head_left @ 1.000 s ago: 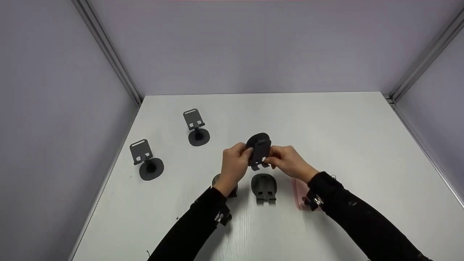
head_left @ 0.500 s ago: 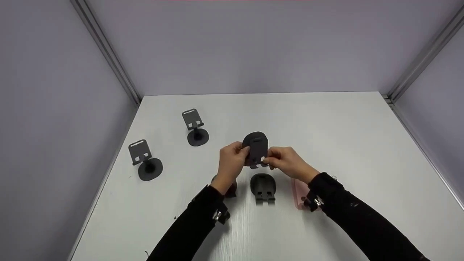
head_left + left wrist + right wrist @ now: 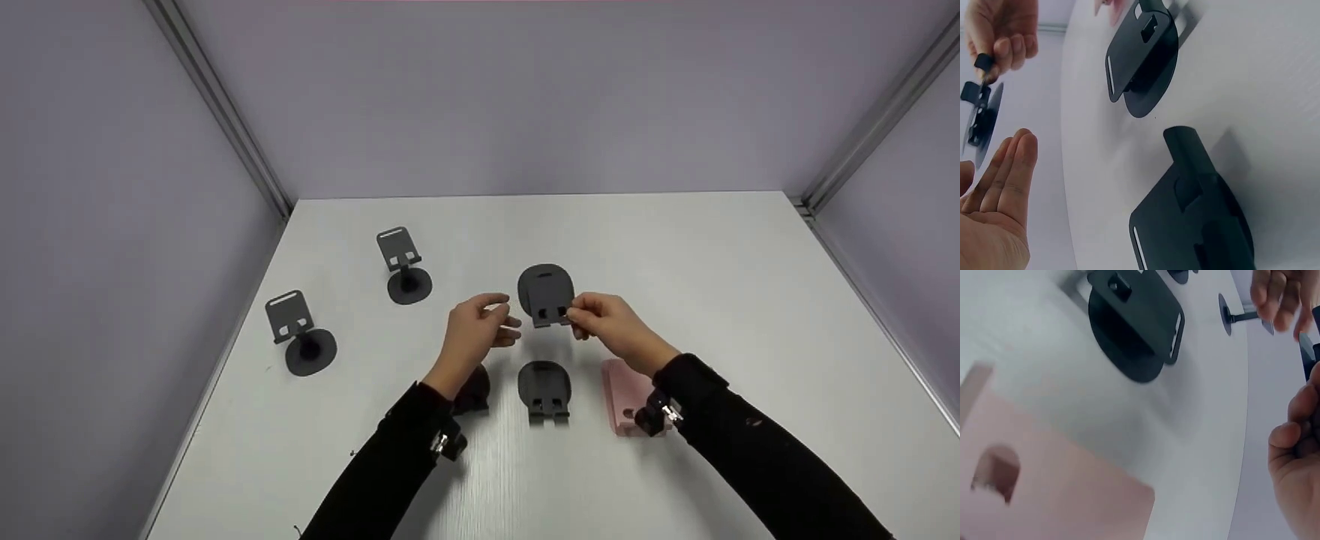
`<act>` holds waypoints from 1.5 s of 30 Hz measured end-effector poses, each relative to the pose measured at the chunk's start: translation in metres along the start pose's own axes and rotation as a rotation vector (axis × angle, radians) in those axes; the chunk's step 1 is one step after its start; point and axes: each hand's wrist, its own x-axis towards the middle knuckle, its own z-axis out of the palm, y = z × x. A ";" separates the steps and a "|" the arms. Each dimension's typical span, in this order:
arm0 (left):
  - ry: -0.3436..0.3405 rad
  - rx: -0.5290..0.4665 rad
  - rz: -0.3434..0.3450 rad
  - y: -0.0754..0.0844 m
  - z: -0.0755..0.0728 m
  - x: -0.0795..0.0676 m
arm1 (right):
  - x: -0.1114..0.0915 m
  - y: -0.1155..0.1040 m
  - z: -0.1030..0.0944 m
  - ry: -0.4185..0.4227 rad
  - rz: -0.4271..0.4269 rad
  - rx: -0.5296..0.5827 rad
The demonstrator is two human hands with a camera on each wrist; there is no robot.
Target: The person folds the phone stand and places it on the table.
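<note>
The right hand point(image 3: 611, 324) pinches a dark folded stand point(image 3: 546, 289) at its lower corner, raised between both hands; the left hand point(image 3: 477, 324) holds nothing, fingers extended. Apply a firm pinch: a one-corner grip could let the stand pivot.

No readable text, labels, brands, numbers or signs in any of the three views.
</note>
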 end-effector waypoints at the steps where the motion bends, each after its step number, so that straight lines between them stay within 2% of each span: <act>1: 0.002 0.010 0.001 0.001 -0.001 -0.001 | -0.001 0.001 -0.005 0.009 0.010 -0.006; 9: 0.049 0.085 -0.001 0.001 -0.020 -0.004 | -0.008 0.019 -0.043 0.073 0.111 -0.092; 16: 0.126 0.131 0.014 0.002 -0.045 -0.009 | -0.017 0.035 -0.062 0.066 0.200 -0.122; 23: 0.219 0.135 0.014 0.002 -0.074 -0.011 | -0.021 0.047 -0.070 0.045 0.252 -0.120; 30: 0.299 0.155 0.000 0.002 -0.096 -0.007 | -0.021 0.053 -0.071 0.054 0.296 -0.107; 41: 0.403 0.134 -0.032 -0.005 -0.109 0.001 | -0.020 0.061 -0.077 0.096 0.412 -0.167; 45: 0.427 0.137 -0.041 -0.006 -0.112 0.004 | -0.023 0.063 -0.079 0.103 0.404 -0.204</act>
